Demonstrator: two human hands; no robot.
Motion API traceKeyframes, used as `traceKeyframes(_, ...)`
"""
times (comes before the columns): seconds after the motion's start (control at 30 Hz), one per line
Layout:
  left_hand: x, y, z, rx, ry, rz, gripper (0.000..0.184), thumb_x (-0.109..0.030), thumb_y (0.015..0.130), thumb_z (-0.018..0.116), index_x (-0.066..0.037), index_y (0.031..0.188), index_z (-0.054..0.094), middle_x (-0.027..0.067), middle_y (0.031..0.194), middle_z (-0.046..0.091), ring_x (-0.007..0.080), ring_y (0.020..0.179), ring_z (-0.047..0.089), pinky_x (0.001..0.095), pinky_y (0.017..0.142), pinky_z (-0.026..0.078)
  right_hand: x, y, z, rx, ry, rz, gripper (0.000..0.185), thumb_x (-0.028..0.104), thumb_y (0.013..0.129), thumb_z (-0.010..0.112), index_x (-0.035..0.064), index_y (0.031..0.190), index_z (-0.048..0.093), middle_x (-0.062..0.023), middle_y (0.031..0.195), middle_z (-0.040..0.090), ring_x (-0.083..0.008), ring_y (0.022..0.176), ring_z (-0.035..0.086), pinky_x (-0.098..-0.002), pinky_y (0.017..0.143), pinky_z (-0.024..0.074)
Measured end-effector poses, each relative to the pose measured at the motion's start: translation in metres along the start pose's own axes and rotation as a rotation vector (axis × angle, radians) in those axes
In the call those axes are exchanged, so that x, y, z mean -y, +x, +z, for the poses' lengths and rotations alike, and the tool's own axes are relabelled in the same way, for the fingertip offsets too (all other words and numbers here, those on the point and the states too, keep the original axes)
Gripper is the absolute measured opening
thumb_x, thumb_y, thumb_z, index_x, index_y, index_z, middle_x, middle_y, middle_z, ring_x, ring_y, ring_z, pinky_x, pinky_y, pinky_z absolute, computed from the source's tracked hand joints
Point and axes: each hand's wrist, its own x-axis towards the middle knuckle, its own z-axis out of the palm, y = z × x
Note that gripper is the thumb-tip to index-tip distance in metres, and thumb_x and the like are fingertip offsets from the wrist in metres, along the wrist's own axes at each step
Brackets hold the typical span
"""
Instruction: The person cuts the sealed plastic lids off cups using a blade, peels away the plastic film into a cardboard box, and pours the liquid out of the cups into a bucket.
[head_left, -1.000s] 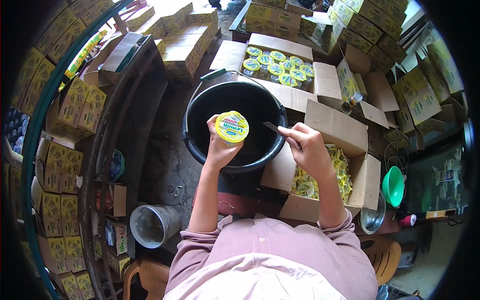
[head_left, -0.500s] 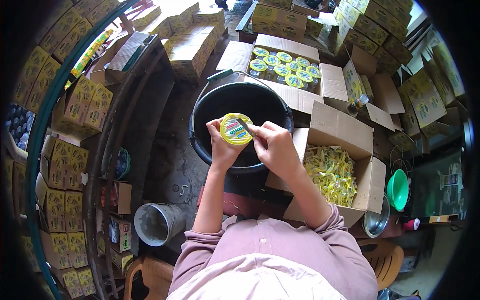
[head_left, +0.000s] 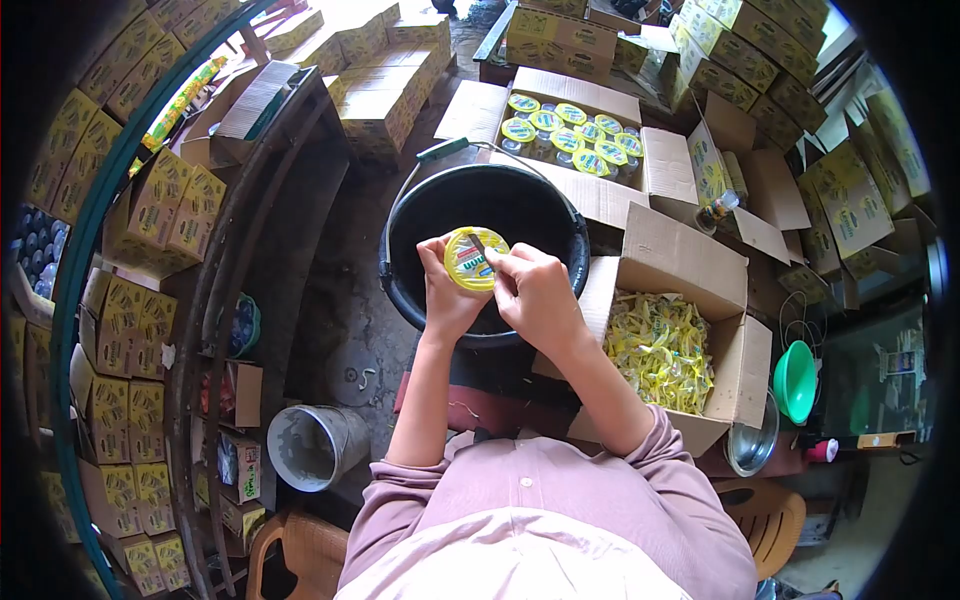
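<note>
My left hand (head_left: 449, 308) is wrapped round a plastic cup, its printed yellow lid (head_left: 466, 270) turned up toward me. A thin dark blade (head_left: 477, 243), like a small knife, is pinched in my right hand (head_left: 540, 295) and lies across the lid; its handle is hidden by my fingers. Both hands are over the wide black bucket (head_left: 425, 205), which has a wire handle with a green grip. Right of my right forearm, an open carton (head_left: 680, 240) holds a heap of yellow and clear plastic strips (head_left: 660, 350).
Beyond the bucket stands an open carton (head_left: 670, 165) with several yellow-lidded cups (head_left: 572, 135). A grey pail (head_left: 318, 448) is on the floor at left. Stacked cartons (head_left: 390, 95) fill the back and left side. A green bowl (head_left: 796, 382) and metal basin (head_left: 754, 440) are at right.
The blade has turned to point more steeply away from me across the lid. My right hand has shifted slightly left, and the cup has rotated a little in my left hand.
</note>
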Motion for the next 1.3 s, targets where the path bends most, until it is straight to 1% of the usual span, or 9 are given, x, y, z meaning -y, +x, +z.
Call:
traceKeyframes(0.2,0.001,0.0,0.002,-0.027,0.005,0.027,0.064,-0.011,0.059,0.079,-0.006,0.099,0.029,0.0102,0.095,0.049,0.0194,0.088,0.054,0.0306,0.078,0.045,0.002,-0.001,-0.004,0.068,-0.041,0.013,0.021,0.0,0.072,0.057,-0.0036,0.091,0.063,-0.0167,0.074,0.057,-0.0305,0.065,0.058,-0.0354,0.06,0.0475)
traceKeyframes(0.3,-0.004,0.0,0.001,-0.009,-0.016,0.021,0.064,-0.01,0.059,0.079,-0.006,0.099,0.029,0.0104,0.096,0.049,0.0192,0.089,0.054,0.0302,0.079,0.045,0.001,-0.002,0.001,0.014,-0.051,-0.013,0.019,0.0,0.073,0.057,-0.0039,0.089,0.063,-0.0171,0.074,0.057,-0.0309,0.066,0.058,-0.036,0.061,0.0476)
traceKeyframes(0.7,-0.007,-0.001,0.002,0.023,0.013,0.02,0.067,-0.009,0.057,0.08,-0.006,0.1,0.029,0.0114,0.098,0.05,0.0191,0.09,0.054,0.0303,0.08,0.045,0.003,-0.002,-0.009,0.115,-0.05,0.073,0.018,0.001,0.072,0.056,-0.0027,0.088,0.064,-0.0174,0.073,0.057,-0.0319,0.067,0.059,-0.0377,0.062,0.0472)
traceKeyframes(0.8,-0.006,-0.001,0.002,0.047,-0.024,0.033,0.067,-0.009,0.057,0.08,-0.006,0.1,0.029,0.0115,0.099,0.05,0.0192,0.09,0.054,0.0306,0.08,0.045,0.003,0.002,-0.008,0.167,-0.072,0.078,0.018,0.002,0.072,0.055,-0.0036,0.087,0.064,-0.0191,0.079,0.059,-0.0322,0.072,0.06,-0.0388,0.069,0.0492)
traceKeyframes(1.0,-0.007,0.001,0.001,0.022,0.022,0.01,0.068,-0.009,0.056,0.08,-0.006,0.1,0.029,0.0116,0.099,0.05,0.0196,0.091,0.054,0.0303,0.08,0.044,0.0,-0.005,-0.011,0.208,-0.088,0.049,0.019,0.001,0.071,0.054,-0.0035,0.087,0.064,-0.0191,0.079,0.058,-0.0331,0.072,0.06,-0.0391,0.07,0.0491)
traceKeyframes(1.1,-0.006,0.002,0.002,0.03,0.019,0.026,0.068,-0.009,0.056,0.08,-0.006,0.099,0.029,0.0117,0.099,0.051,0.0194,0.091,0.054,0.0305,0.081,0.044,0.001,-0.011,-0.016,0.202,-0.065,0.099,0.019,0.001,0.071,0.054,-0.0035,0.087,0.064,-0.0189,0.078,0.058,-0.0333,0.071,0.059,-0.0396,0.069,0.0486)
traceKeyframes(1.23,-0.002,0.0,0.003,0.052,0.075,0.007,0.066,-0.01,0.058,0.079,-0.005,0.099,0.027,0.0133,0.097,0.051,0.0241,0.092,0.056,0.0314,0.081,0.044,0.0,-0.031,-0.025,0.149,0.005,0.128,0.02,0.0,0.072,0.054,-0.0031,0.089,0.064,-0.0184,0.075,0.057,-0.0332,0.069,0.058,-0.0395,0.066,0.0476)
traceKeyframes(1.27,-0.005,0.001,0.003,0.083,0.122,0.023,0.066,-0.01,0.06,0.077,-0.004,0.1,0.025,0.0153,0.098,0.049,0.0269,0.094,0.055,0.0331,0.083,0.043,0.0,-0.038,-0.028,0.133,0.024,0.139,0.02,0.0,0.072,0.054,-0.003,0.089,0.064,-0.0182,0.075,0.057,-0.0332,0.068,0.058,-0.0395,0.066,0.0473)
traceKeyframes(1.3,-0.003,0.001,0.003,0.085,0.143,0.041,0.066,-0.01,0.061,0.077,-0.004,0.1,0.025,0.0158,0.099,0.049,0.0275,0.095,0.055,0.0337,0.083,0.043,0.0,-0.045,-0.032,0.116,0.043,0.151,0.02,0.0,0.072,0.054,-0.0029,0.09,0.064,-0.018,0.075,0.057,-0.0333,0.067,0.058,-0.0394,0.065,0.0469)
